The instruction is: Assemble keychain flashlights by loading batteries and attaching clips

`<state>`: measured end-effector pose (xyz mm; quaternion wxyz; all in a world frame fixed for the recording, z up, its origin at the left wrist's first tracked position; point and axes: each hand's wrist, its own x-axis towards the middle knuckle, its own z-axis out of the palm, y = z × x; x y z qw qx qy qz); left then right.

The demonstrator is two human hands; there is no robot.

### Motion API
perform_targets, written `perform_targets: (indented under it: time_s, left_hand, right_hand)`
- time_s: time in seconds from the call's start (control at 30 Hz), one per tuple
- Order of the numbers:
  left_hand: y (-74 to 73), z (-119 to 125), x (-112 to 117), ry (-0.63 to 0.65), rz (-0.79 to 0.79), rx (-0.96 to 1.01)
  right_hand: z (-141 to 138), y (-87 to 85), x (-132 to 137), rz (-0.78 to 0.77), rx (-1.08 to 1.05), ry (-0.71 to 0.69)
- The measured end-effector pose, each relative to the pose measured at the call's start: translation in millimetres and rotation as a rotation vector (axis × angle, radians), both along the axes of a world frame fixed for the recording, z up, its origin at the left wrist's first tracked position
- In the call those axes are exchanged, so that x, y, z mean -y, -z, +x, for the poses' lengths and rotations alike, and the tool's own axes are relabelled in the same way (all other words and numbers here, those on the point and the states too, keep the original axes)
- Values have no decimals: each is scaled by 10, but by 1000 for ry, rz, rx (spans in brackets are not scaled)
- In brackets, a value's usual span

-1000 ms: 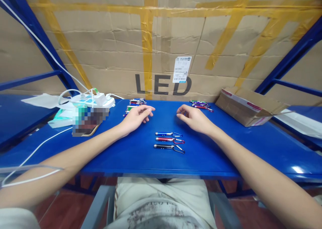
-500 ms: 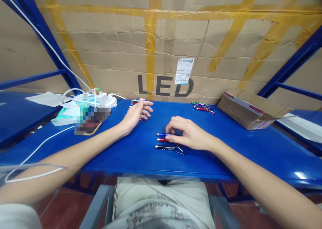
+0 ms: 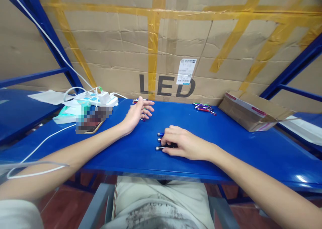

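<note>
My right hand (image 3: 184,142) is closed on a black penlight (image 3: 159,148) lying on the blue table, thumb at its near side and fingers at its far side. Just beyond it, the silver-tipped ends of a blue penlight (image 3: 160,134) and a red penlight (image 3: 159,140) stick out; my fingers hide the rest of both. Palm turned sideways and fingers apart, my left hand (image 3: 137,115) rests farther back, holding nothing. Behind and beneath it lies a group of penlights (image 3: 140,100), mostly covered by the hand.
Several coloured penlights with clips (image 3: 205,109) lie at the back right, beside an open cardboard box (image 3: 248,113). On the left are a phone (image 3: 94,121), a teal-and-white packet (image 3: 71,111) and a white power strip (image 3: 112,100) with cables. A large cardboard sheet (image 3: 120,61) walls the back.
My right hand has come nearer to me, from over the blue and red penlights onto the black one, and its fingers have closed. My left hand has stayed about where it was.
</note>
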<state>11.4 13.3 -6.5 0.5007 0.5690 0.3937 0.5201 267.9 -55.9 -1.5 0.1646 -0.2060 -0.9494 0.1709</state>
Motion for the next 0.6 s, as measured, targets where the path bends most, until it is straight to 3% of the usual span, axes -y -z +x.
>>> perform_targets:
  time_s: [0.13, 0.3, 0.47, 0.6]
  left_hand:
    - [-14, -11, 2, 16, -15, 30]
    - [-7, 5, 15, 14, -33, 24]
    - [-5, 20, 17, 18, -44, 13]
    - [-30, 19, 24, 20, -64, 21]
  right_hand:
    - [11, -56, 3, -89, -86, 34]
    - [99, -72, -146, -309, -363, 277]
    - [168, -15, -359, -430, -641, 371]
    - [186, 46, -431, -492, -639, 447]
